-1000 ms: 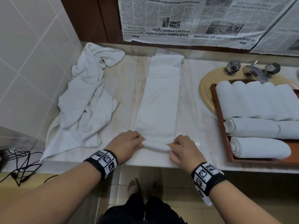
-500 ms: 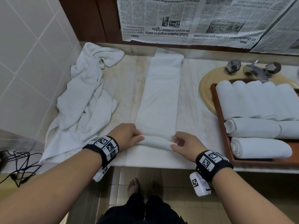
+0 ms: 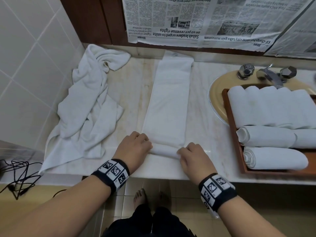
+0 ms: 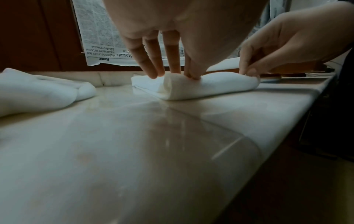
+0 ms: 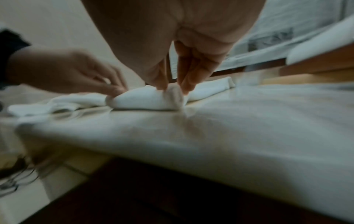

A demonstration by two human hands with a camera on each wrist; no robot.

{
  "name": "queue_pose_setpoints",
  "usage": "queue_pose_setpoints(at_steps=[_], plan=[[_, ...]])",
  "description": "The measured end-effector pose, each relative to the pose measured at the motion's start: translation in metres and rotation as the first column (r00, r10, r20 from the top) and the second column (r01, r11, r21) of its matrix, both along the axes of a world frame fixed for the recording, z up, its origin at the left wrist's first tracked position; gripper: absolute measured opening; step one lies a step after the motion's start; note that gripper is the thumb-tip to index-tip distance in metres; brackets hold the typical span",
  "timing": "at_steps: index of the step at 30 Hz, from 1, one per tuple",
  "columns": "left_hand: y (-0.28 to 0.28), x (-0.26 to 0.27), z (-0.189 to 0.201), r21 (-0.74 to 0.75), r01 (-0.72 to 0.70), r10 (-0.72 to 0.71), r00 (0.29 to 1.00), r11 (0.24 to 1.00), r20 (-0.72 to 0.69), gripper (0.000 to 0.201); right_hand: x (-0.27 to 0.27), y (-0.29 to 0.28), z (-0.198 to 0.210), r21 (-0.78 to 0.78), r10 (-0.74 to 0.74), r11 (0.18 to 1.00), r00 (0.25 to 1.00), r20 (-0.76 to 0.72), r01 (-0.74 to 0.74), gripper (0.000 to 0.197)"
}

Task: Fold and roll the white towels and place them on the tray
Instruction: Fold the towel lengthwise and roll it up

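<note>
Step in hand, judged: rolling the folded white towel from its near end toward the wall. Left hand and right hand both curled on the started roll, one at each end, fingertips pressed onto the cloth at the roll's far side, thumb tucked against the open end in the right wrist view. Only the first turns made; long flat strip still lying ahead, reaching the backsplash.

To do well, as judged: keep both ends advancing together so the roll stays square to the strip; hold downward pressure so the core stays tight; check the side edges stay aligned, since a slanted start would cone the roll. Cloth soft and likely to spring open if released early.

Wooden tray standing over the beige sink basin, well right of the hands, already bearing rolled towels in rows. Crumpled towel heaped at the left by the tiled wall, not yet folded.

Surface: pale polished marble countertop, faintly stained, reflective in the wrist views. Chrome taps behind the basin. Newspaper sheets taped over the wall panel above. Black cables hanging at the lower left. Tiled floor and bare feet below the counter edge.
</note>
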State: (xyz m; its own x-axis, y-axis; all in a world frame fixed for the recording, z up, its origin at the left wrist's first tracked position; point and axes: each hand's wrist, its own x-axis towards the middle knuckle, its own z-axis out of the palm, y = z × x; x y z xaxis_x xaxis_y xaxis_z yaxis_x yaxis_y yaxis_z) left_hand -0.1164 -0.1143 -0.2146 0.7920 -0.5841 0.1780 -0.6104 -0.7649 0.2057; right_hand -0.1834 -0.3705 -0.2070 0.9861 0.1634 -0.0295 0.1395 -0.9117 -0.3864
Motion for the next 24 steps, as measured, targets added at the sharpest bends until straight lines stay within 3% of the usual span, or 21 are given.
queue_pose_setpoints(at_steps=[3, 8, 12, 17, 24], plan=[[0.003, -0.005, -0.004, 0.050, 0.008, -0.010, 0.999, 0.999, 0.047, 0.026, -0.012, 0.011, -0.003, -0.070, -0.010, 0.997, 0.996, 0.092, 0.017, 0.018], [0.010, -0.005, -0.010, 0.096, 0.025, -0.025, 1.000, 0.995, 0.001, 0.043, -0.009, 0.015, -0.006, -0.057, -0.019, 0.998, 0.993, 0.120, 0.026, 0.030], [0.011, 0.001, -0.010, 0.087, 0.026, -0.027, 1.000, 0.996, 0.007, 0.040, 0.000, 0.011, -0.010, -0.010, 0.010, 1.000, 0.990, 0.142, -0.009, 0.029], [0.012, 0.007, -0.014, 0.090, 0.041, -0.046, 0.997, 0.995, 0.060, 0.036, 0.014, 0.007, -0.009, 0.007, -0.003, 1.000, 0.998, 0.066, 0.002, 0.029], [0.013, 0.021, -0.006, 0.106, -0.022, 0.027, 0.999, 0.994, -0.040, 0.044, 0.029, -0.008, -0.002, -0.019, -0.009, 1.000, 0.999, -0.031, 0.008, 0.030]])
